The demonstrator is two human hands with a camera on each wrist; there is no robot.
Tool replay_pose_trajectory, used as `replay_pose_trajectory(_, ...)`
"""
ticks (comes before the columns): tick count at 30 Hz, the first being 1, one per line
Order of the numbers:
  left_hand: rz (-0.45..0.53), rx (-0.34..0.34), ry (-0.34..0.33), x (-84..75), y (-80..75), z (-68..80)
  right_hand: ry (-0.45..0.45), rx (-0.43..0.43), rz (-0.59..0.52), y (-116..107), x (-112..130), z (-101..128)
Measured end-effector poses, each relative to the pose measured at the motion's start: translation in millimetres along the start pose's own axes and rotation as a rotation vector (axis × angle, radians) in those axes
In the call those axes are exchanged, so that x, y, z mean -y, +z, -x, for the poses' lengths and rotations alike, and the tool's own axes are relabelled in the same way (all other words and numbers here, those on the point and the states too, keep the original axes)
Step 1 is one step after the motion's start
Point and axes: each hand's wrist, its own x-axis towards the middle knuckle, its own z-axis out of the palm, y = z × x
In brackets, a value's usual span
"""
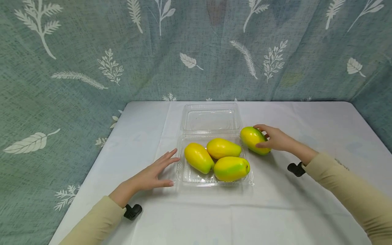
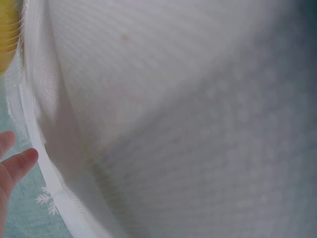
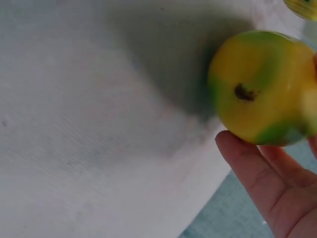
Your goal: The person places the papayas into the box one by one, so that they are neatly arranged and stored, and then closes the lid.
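Observation:
My right hand (image 1: 277, 139) grips a yellow-green mango (image 1: 252, 139) at the right side of a clear plastic clamshell box (image 1: 191, 177), thumb on the near side and fingers over the far side. In the right wrist view the dark stem end of this mango (image 3: 260, 84) faces the camera, with fingertips along its lower edge. Inside the box's base lie three more mangoes: one at left (image 1: 198, 157), one behind (image 1: 223, 148) and one in front (image 1: 231, 169). Just left of the box, my left hand (image 1: 150, 175) is spread with straight fingers, holding nothing.
The box's lid (image 1: 211, 117) is folded back flat behind its base. A white cloth (image 1: 199, 217) covers the table. Behind it and to the left hangs a green curtain (image 1: 208, 68) with white leaf prints. Each wrist carries a black camera.

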Motion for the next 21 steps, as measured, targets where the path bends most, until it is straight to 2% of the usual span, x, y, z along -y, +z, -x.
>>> replay_pose_trajectory(10, -0.008, 0.001, -0.011, 0.2, -0.5, 0.1, 0.07, 0.023, -0.091, 5.0, -4.4, -1.1)
replay_pose_trajectory(21, 0.0, 0.003, -0.005, 0.0, -1.0, -0.1, 0.058, -0.004, -0.098, 6.2, -8.5, -0.1)
